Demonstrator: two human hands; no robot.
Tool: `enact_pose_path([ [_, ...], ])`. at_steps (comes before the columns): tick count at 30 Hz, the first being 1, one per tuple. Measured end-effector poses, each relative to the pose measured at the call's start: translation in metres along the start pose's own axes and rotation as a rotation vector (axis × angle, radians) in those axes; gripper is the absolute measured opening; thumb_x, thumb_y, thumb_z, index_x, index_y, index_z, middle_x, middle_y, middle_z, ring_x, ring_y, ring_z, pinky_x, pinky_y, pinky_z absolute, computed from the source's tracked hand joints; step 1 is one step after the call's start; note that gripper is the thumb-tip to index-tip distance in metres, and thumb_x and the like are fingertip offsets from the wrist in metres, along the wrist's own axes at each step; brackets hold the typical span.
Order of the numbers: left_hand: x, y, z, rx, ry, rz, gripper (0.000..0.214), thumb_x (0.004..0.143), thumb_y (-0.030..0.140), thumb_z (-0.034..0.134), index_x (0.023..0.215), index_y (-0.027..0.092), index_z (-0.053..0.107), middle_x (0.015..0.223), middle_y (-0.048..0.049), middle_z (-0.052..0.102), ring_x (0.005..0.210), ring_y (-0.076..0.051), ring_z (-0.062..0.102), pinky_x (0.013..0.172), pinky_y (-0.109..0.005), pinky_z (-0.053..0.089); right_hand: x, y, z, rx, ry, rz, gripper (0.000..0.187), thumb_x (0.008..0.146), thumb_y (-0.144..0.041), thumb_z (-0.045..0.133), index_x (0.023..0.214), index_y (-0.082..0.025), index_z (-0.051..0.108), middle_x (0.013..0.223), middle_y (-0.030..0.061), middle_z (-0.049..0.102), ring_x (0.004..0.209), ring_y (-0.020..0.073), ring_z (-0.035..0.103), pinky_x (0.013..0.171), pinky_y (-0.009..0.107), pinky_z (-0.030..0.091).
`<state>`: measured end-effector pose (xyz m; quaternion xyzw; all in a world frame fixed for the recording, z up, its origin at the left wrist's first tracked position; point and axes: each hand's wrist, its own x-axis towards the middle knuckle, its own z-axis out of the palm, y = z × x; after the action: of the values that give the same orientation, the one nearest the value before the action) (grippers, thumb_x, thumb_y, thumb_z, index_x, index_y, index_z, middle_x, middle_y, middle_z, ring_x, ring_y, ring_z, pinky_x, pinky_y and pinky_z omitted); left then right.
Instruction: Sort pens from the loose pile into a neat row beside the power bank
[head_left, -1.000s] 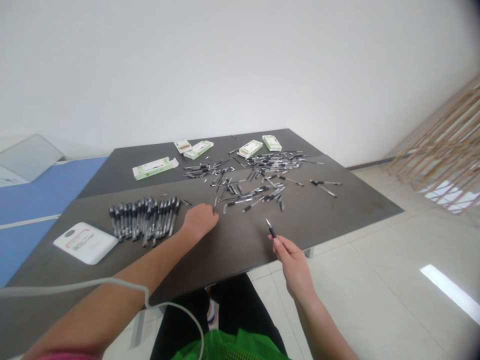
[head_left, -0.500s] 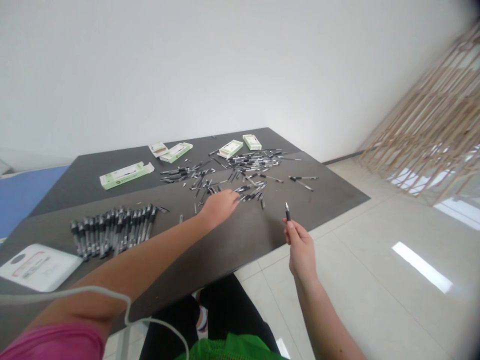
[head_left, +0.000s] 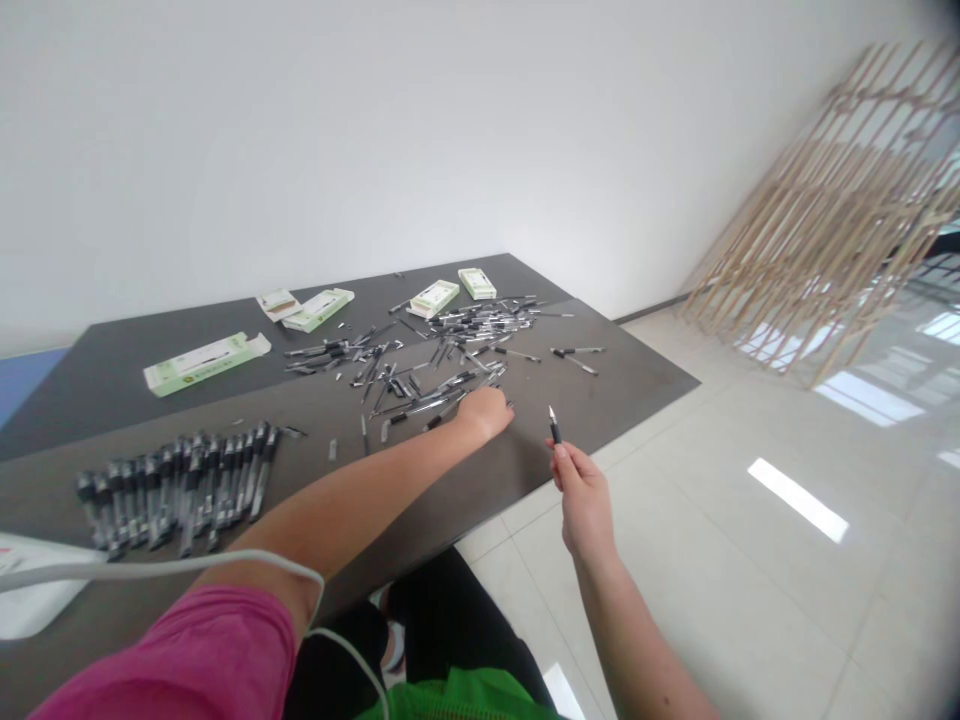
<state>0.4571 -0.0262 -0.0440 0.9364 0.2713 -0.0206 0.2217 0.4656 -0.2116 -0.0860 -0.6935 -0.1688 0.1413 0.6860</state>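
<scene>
My right hand (head_left: 583, 495) is closed round a black-grip pen (head_left: 553, 425), held upright with its bare silver tip pointing up, just off the table's front edge. Left of it, my left hand (head_left: 486, 412) is low over the table at the near side of a pile of loose pen parts (head_left: 480, 322). Its fingers are bent together, and a small dark bit shows at the fingertips, too small to name. Several clear and black pen pieces lie scattered behind and left of that hand. A row of capped pens (head_left: 187, 480) lies side by side at the left.
Light green pen boxes (head_left: 206, 362) lie along the back of the dark table (head_left: 637, 385), several of them opened. A white container (head_left: 37, 590) stands at the left edge. A white cable (head_left: 172, 567) crosses my left arm. A bamboo lattice (head_left: 810, 220) leans at the right.
My left hand has moved right and nearer, from the scattered pieces towards the pen. My right hand still holds the pen upright. The whole view has swung a little to the right.
</scene>
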Motion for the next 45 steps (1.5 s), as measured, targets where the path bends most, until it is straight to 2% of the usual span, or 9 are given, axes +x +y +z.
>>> enact_pose_path([
  [5, -0.041, -0.022, -0.019, -0.319, -0.032, 0.08, 0.032, 0.083, 0.03, 0.041, 0.087, 0.015, 0.068, 0.083, -0.0064, 0.07, 0.075, -0.015, 0.065, 0.069, -0.023, 0.047, -0.009, -0.004, 0.01, 0.04, -0.052, 0.036, 0.043, 0.078, -0.052, 0.056, 0.097, -0.016, 0.069, 0.065, 0.0005, 0.052, 0.06, 0.0132, 0.043, 0.054, 0.025, 0.032],
  [10, -0.106, -0.045, -0.029, -1.193, -0.021, -0.032, 0.022, 0.079, 0.032, 0.054, 0.08, 0.013, 0.063, 0.075, -0.0034, 0.063, 0.062, -0.009, 0.056, 0.061, -0.021, 0.045, -0.021, -0.018, 0.039, 0.09, -0.173, 0.025, 0.04, 0.08, -0.049, 0.055, 0.099, -0.016, 0.069, 0.065, -0.0006, 0.048, 0.057, 0.0111, 0.039, 0.051, 0.024, 0.03],
  [15, -0.16, -0.067, -0.032, -1.533, 0.252, -0.091, 0.021, 0.077, 0.034, 0.062, 0.084, 0.015, 0.067, 0.079, -0.0022, 0.063, 0.068, -0.008, 0.055, 0.069, -0.02, 0.046, -0.05, -0.038, 0.067, 0.026, -0.377, -0.081, 0.032, 0.085, -0.043, 0.051, 0.095, -0.019, 0.07, 0.069, 0.0009, 0.053, 0.064, 0.0132, 0.046, 0.058, 0.025, 0.036],
  [20, -0.188, -0.083, -0.028, -1.663, 0.426, -0.133, 0.021, 0.076, 0.035, 0.066, 0.086, 0.017, 0.07, 0.08, -0.0009, 0.064, 0.072, -0.006, 0.056, 0.07, -0.017, 0.045, -0.08, -0.046, 0.084, -0.092, -0.55, -0.234, 0.026, 0.088, -0.034, 0.049, 0.095, -0.022, 0.071, 0.074, 0.0018, 0.057, 0.071, 0.0154, 0.052, 0.065, 0.026, 0.039],
  [27, -0.209, -0.087, -0.026, -1.526, 0.482, -0.142, 0.024, 0.074, 0.037, 0.067, 0.085, 0.017, 0.072, 0.084, -0.0035, 0.067, 0.075, -0.01, 0.056, 0.077, -0.023, 0.044, -0.094, -0.046, 0.097, -0.182, -0.559, -0.306, 0.027, 0.089, -0.031, 0.046, 0.098, -0.022, 0.07, 0.073, 0.0026, 0.057, 0.069, 0.0163, 0.053, 0.064, 0.026, 0.039],
  [33, -0.217, -0.088, -0.027, -1.004, 0.481, -0.085, 0.023, 0.079, 0.036, 0.06, 0.086, 0.019, 0.073, 0.092, -0.0038, 0.068, 0.091, -0.018, 0.059, 0.087, -0.029, 0.041, -0.098, -0.047, 0.104, -0.186, -0.529, -0.316, 0.028, 0.089, -0.033, 0.046, 0.098, -0.023, 0.071, 0.077, 0.0036, 0.061, 0.073, 0.0173, 0.054, 0.066, 0.027, 0.04],
  [36, -0.219, -0.089, -0.034, -0.874, 0.491, -0.021, 0.023, 0.081, 0.036, 0.056, 0.082, 0.019, 0.072, 0.089, -0.0034, 0.067, 0.09, -0.018, 0.059, 0.086, -0.028, 0.042, -0.103, -0.046, 0.11, -0.131, -0.53, -0.241, 0.029, 0.088, -0.036, 0.047, 0.095, -0.022, 0.072, 0.075, 0.0023, 0.061, 0.071, 0.0166, 0.053, 0.065, 0.026, 0.04],
  [39, -0.22, -0.092, -0.045, -0.804, 0.429, 0.039, 0.024, 0.082, 0.036, 0.055, 0.08, 0.019, 0.072, 0.085, -0.0034, 0.066, 0.086, -0.018, 0.059, 0.084, -0.027, 0.043, -0.106, -0.045, 0.113, -0.055, -0.529, -0.171, 0.029, 0.087, -0.039, 0.049, 0.094, -0.022, 0.072, 0.073, 0.001, 0.059, 0.069, 0.0154, 0.052, 0.064, 0.025, 0.039],
  [45, -0.221, -0.096, -0.061, -0.793, 0.284, 0.097, 0.029, 0.083, 0.039, 0.052, 0.086, 0.018, 0.072, 0.096, -0.0046, 0.068, 0.092, -0.019, 0.06, 0.086, -0.027, 0.042, -0.104, -0.049, 0.109, -0.058, -0.529, -0.223, 0.028, 0.088, -0.036, 0.049, 0.095, -0.022, 0.071, 0.073, 0.0011, 0.056, 0.071, 0.0152, 0.051, 0.065, 0.025, 0.038],
])
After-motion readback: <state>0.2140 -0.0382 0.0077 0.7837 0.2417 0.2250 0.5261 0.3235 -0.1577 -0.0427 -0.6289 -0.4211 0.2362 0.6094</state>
